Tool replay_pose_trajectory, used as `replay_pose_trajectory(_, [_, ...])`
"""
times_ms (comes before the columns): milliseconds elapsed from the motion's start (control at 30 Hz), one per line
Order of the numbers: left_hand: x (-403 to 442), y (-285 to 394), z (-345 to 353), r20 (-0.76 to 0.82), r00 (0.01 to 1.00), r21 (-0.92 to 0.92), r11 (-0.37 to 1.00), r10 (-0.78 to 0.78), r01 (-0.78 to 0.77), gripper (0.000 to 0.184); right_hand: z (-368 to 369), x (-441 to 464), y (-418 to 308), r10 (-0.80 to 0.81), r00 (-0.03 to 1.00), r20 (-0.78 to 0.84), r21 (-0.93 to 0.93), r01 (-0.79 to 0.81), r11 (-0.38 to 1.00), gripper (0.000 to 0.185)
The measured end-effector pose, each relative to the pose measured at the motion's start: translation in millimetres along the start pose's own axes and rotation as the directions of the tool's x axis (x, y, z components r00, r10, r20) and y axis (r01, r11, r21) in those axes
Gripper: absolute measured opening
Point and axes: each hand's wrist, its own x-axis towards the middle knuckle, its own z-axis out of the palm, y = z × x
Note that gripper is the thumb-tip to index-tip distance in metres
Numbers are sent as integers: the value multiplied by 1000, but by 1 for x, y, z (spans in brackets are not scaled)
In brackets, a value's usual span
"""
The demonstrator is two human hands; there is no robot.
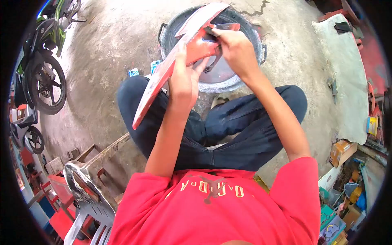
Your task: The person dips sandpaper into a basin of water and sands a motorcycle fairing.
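Note:
A long, pointed motorcycle fairing panel, red with whitish, dulled patches, slants across the view above a basin. My left hand grips its lower middle, with the thumb on the near face and fingers reaching underneath. At the panel's upper part, my right hand is pinched on a small dark piece that looks like sandpaper, pressed against the red surface. Below both hands, the round dark basin with side handles holds cloudy water. The panel's underside is mostly hidden.
Blue-and-white packets lie left of the basin. A motorcycle stands at the far left. A grey plastic chair and worn wooden frame are at lower left. To the right are a pale sheet, a cardboard box and clutter.

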Motion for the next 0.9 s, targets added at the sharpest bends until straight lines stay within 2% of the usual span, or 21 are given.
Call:
replay_pose_trajectory(67, [-1,-3,-1,33,999,-7,1000,13,-12,49,-2,-2,-2,186,977,103,-30,-184,982,30])
replay_pose_trajectory(133, [-2,2,-6,39,999,-38,999,-9,11,49,2,-16,-26,58,996,70,54,-62,997,32])
replay_pose_trajectory(167, [-3,6,-10,47,998,-41,999,-31,33,49,-1,-20,-40,-58,998,6,95,57,994,31])
replay_pose_trajectory(200, [-1,8,-13,54,997,-44,998,-51,53,50,-7,-20,-53,-52,998,19,85,50,995,34])
replay_pose_trajectory(267, [0,7,-12,58,998,-22,1000,-5,7,56,0,-15,-27,3,999,44,14,-3,1000,32])
replay_pose_trajectory(300, [0,7,-11,54,999,-27,1000,-1,3,58,1,-8,-12,113,983,146,-84,-102,991,30])
replay_pose_trajectory(333, [-1,6,-10,53,999,-32,999,-2,3,59,4,-15,-11,125,980,157,-69,-115,991,30])
replay_pose_trajectory(367, [-1,3,-9,-50,999,-6,1000,-12,12,64,7,-22,-13,132,978,162,-54,-124,991,30])
replay_pose_trajectory(400, [1,5,-9,-53,999,4,1000,-13,14,63,8,-26,-18,133,977,169,-39,-128,991,30])
replay_pose_trajectory(433, [1,8,-8,-61,998,15,1000,-17,18,63,4,-33,-35,-19,994,103,-40,23,999,32])
replay_pose_trajectory(467, [0,10,-9,-71,997,28,999,-22,24,63,2,-33,-48,-86,995,48,35,84,996,33])
replay_pose_trajectory(533, [0,8,-11,-80,996,1,999,-39,39,58,1,-30,-33,-143,988,56,-53,145,988,33])
replay_pose_trajectory(600, [-3,7,-9,-43,999,7,999,-34,35,56,8,-20,-9,195,974,115,-80,-187,979,34])
replay_pose_trajectory(633, [-4,7,-5,-80,996,-12,999,-50,49,54,9,-22,-9,181,981,74,-58,-177,982,33])
replay_pose_trajectory(733, [-4,9,-3,-64,997,-67,997,-49,45,53,-5,-33,-50,-105,994,11,-11,105,994,30])
replay_pose_trajectory(767, [-5,10,-7,-8,998,-83,995,-64,63,51,-6,-35,-55,-136,991,19,-9,136,991,32])
replay_pose_trajectory(867, [-8,8,4,-89,994,-86,995,-62,54,50,-1,-14,-15,127,979,158,-64,-118,991,32])
replay_pose_trajectory(900, [-8,6,7,-75,996,-70,997,-42,37,49,-1,-8,-9,195,976,101,-45,-191,981,33])
